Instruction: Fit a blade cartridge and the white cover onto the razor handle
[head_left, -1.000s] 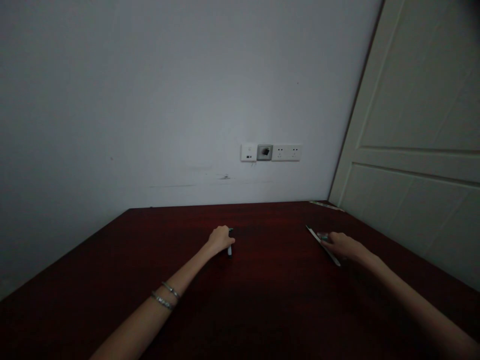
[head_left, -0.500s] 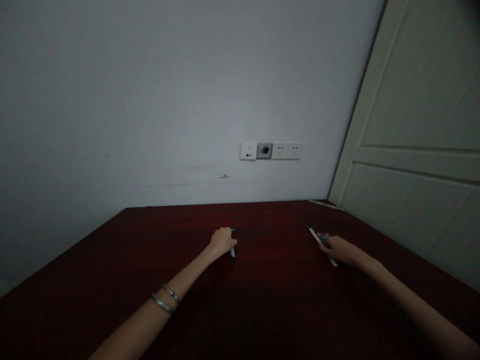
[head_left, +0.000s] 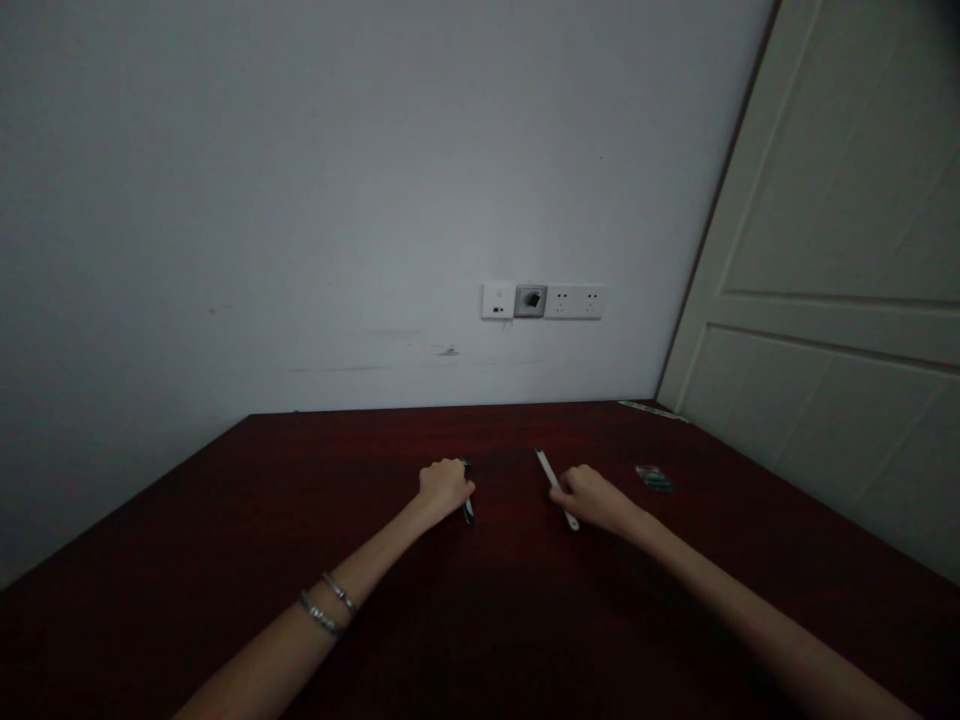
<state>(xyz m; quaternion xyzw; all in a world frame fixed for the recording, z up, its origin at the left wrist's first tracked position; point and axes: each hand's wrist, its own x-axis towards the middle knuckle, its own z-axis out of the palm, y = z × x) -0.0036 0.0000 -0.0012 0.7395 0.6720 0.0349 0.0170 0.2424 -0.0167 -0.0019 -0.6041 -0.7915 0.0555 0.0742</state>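
Observation:
My left hand (head_left: 445, 487) is closed around a slim object (head_left: 468, 510), dark at both ends with a paler stretch between. Most of it is hidden by my fingers, so its kind does not show. To the right, my right hand (head_left: 592, 497) grips a slim, flat white stick (head_left: 548, 467) with a rounded lower end. It slants up to the left, its thumb side pressed against my fingers. Right of my right hand, a small clear packet (head_left: 654, 478) with greenish contents lies on the dark red table (head_left: 337, 455).
A pale wall (head_left: 300, 200) rises behind the table, with a row of sockets (head_left: 574, 301) on it. A panelled cream door (head_left: 840, 260) borders the right side. A thin pale strip (head_left: 652, 409) lies at the far right corner.
My right hand has moved left with the white stick, away from the packet, which now shows fully on the table. My left hand stays almost in place, its object slightly turned.

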